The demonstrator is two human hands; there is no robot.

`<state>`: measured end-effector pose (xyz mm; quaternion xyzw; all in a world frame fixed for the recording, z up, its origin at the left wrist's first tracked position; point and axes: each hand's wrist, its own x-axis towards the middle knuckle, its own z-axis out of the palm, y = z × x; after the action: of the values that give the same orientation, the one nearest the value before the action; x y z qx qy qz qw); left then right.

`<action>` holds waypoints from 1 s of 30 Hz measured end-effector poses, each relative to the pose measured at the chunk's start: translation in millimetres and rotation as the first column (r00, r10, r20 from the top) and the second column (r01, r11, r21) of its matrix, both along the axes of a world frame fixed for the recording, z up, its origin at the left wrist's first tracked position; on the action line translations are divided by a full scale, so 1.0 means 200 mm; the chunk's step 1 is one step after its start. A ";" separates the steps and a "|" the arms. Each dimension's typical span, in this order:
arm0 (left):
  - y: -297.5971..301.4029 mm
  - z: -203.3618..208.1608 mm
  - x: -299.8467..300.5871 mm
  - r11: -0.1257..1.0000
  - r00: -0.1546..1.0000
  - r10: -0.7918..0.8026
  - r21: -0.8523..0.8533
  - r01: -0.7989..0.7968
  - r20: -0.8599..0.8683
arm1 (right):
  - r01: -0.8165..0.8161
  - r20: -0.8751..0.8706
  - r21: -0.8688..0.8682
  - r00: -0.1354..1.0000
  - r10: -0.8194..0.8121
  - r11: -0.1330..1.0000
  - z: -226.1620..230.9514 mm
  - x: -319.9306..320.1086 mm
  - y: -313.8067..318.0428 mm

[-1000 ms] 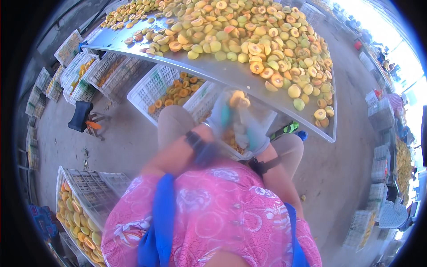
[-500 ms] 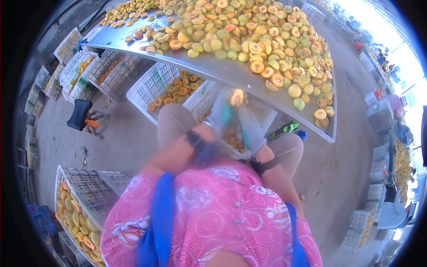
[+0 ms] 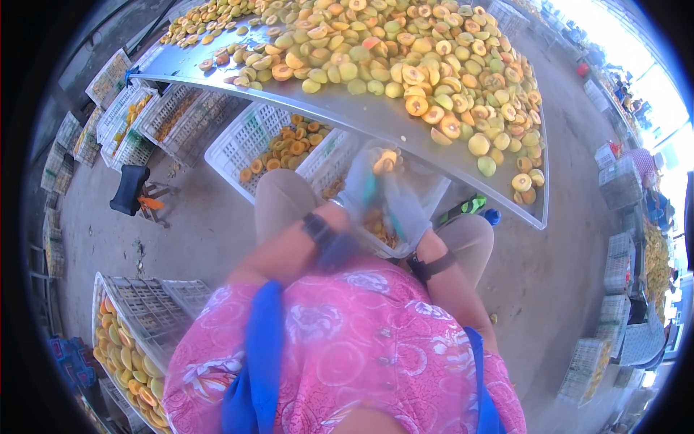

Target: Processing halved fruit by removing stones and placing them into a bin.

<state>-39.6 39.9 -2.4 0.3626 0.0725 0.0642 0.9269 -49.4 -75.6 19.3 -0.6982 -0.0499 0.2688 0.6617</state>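
Note:
Both my hands wear pale gloves and meet over a white crate between my knees, below the table edge. My left hand (image 3: 357, 185) has its fingers closed around an orange apricot half (image 3: 385, 161) with its cut face showing. Close against it, my right hand (image 3: 407, 211) reaches up just under the fruit; its fingertips are blurred, so what they grip is unclear. A teal patch or object (image 3: 371, 189) shows between the hands. The white crate (image 3: 432, 189) beneath holds small orange-brown bits, partly hidden by my hands.
A metal table (image 3: 289, 92) ahead carries a large heap of apricot halves (image 3: 426, 72). Beneath it stands a white crate (image 3: 225, 155) of orange halves. Another crate (image 3: 144, 307) of fruit is at my lower left. A black stool (image 3: 130, 188) stands to the left.
The apricot half has shifted slightly downward and right in the view, and its cut face shows differently. Both hands stay together over the crate.

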 end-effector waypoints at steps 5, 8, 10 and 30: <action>0.04 0.07 0.01 0.980 0.995 -0.096 -0.176 0.090 -0.027 | -0.097 -0.168 0.018 0.981 0.098 0.995 0.10 -0.04 -0.01; 0.07 0.09 0.01 0.974 0.973 -0.178 -0.169 0.153 -0.144 | -0.141 -0.211 0.044 0.966 0.147 0.989 0.08 -0.04 -0.03; 0.06 0.03 0.04 0.979 0.997 -0.020 0.202 0.036 -0.080 | -0.092 -0.203 0.099 0.973 0.111 0.991 0.06 -0.04 -0.01; 0.15 -0.06 0.06 0.936 0.951 -0.245 0.212 0.283 -0.188 | -0.053 -0.424 0.866 0.452 0.785 0.498 -0.14 0.06 -0.12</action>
<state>-27.1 69.8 -14.4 0.4806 0.0887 -0.0819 0.8686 -38.2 -98.9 -8.1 -0.1126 -0.0528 0.6739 0.7283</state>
